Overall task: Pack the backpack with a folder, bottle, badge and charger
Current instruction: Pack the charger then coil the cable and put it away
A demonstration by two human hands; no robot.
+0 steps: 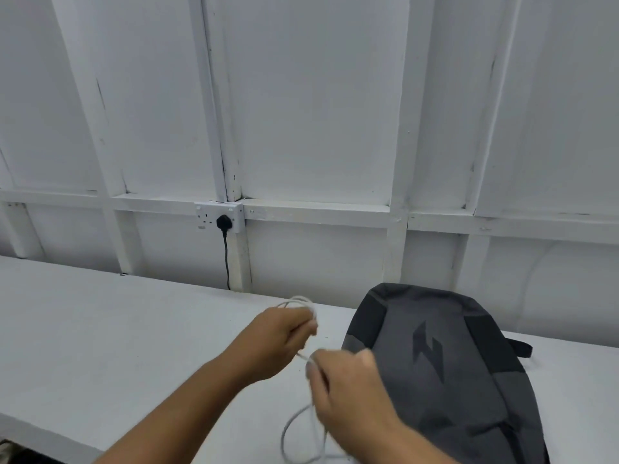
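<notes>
A dark grey backpack point(445, 373) with a black lightning mark lies flat on the white table point(100, 329) at the right. My left hand point(278, 343) grips a coiled bunch of white charger cable point(298, 301) just left of the backpack's top. My right hand point(348, 393) pinches the same cable a little lower, and a loose loop of it hangs down to the table below my right wrist. The folder, bottle and badge are not in view.
A white panelled wall stands behind the table. A double wall socket point(219, 217) holds a black plug point(223, 222) whose black cord drops behind the table's far edge. A black strap point(521, 348) sticks out from the backpack's right side.
</notes>
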